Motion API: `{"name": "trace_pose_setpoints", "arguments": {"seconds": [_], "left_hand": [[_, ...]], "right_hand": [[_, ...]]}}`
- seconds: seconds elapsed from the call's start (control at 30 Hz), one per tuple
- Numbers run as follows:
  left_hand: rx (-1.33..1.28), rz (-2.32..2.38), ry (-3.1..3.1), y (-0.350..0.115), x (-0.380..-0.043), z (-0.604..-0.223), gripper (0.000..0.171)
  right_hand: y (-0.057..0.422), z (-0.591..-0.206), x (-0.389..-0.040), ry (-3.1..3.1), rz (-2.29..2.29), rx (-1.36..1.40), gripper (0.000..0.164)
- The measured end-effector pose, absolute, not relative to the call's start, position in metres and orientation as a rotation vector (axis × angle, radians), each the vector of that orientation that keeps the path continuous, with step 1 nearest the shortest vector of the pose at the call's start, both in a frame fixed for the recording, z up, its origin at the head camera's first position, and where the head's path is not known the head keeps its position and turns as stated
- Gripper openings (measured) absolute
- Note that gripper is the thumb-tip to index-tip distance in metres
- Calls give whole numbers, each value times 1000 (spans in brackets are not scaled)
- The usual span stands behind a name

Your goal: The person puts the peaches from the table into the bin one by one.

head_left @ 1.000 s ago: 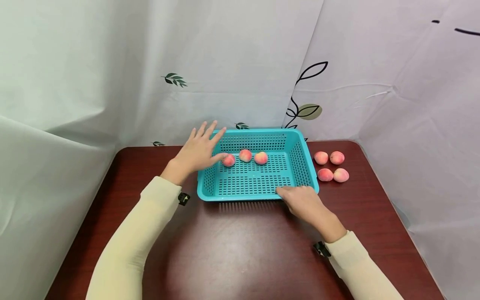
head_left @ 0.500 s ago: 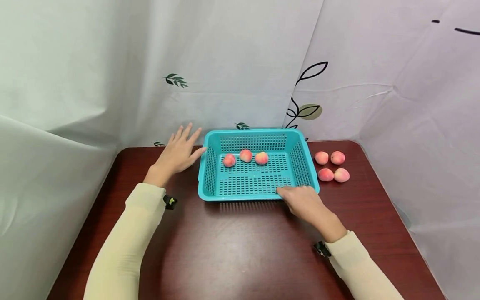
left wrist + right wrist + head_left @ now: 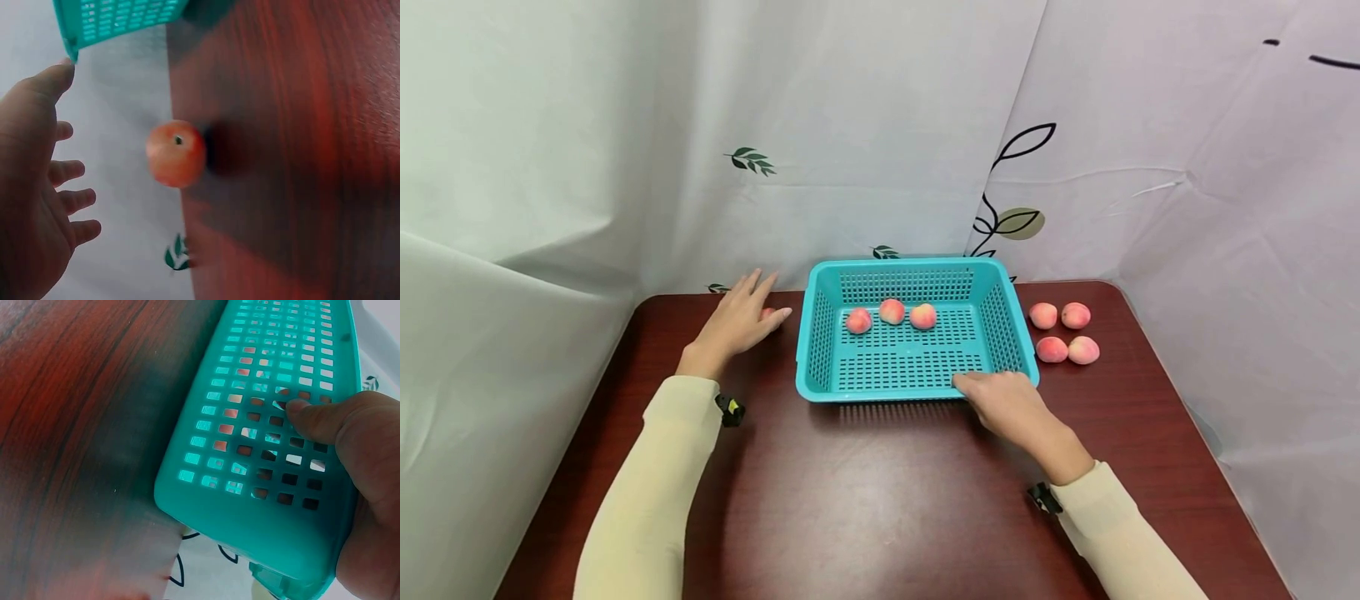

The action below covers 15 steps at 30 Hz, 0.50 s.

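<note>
While right hand [image 3: 1006, 403] grips basket [image 3: 880, 397], left hand [image 3: 734, 320] near peach [image 3: 176, 156]

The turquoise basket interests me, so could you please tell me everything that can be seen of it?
The turquoise basket looks like plastic: a rectangle with a smooth, rounded rim and small slots through its walls and floor. It sits opening upward at the far side of the brown table, long sides left to right. Three peaches lie on its floor, nearer the back. The person's right-hand grip holds the near rim by the right corner. Whether it touches the cloth behind is unclear.
</note>
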<state>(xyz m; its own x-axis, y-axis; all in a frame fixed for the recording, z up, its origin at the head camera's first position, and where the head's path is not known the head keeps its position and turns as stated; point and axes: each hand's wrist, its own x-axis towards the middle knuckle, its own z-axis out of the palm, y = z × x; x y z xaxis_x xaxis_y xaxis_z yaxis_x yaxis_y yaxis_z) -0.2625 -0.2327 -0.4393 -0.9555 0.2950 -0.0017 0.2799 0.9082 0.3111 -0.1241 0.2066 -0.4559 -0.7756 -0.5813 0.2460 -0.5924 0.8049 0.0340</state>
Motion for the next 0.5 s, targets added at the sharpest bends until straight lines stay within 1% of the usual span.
{"name": "trace_pose_setpoints", "arguments": {"seconds": [0.27, 0.5], "left_hand": [[415, 577, 2966, -242, -267, -461, 82], [417, 592, 2966, -244, -271, -473, 78]], "right_hand": [[207, -456, -124, -2750, 72, 902, 28], [206, -455, -124, -2767, 78, 902, 28]]}}
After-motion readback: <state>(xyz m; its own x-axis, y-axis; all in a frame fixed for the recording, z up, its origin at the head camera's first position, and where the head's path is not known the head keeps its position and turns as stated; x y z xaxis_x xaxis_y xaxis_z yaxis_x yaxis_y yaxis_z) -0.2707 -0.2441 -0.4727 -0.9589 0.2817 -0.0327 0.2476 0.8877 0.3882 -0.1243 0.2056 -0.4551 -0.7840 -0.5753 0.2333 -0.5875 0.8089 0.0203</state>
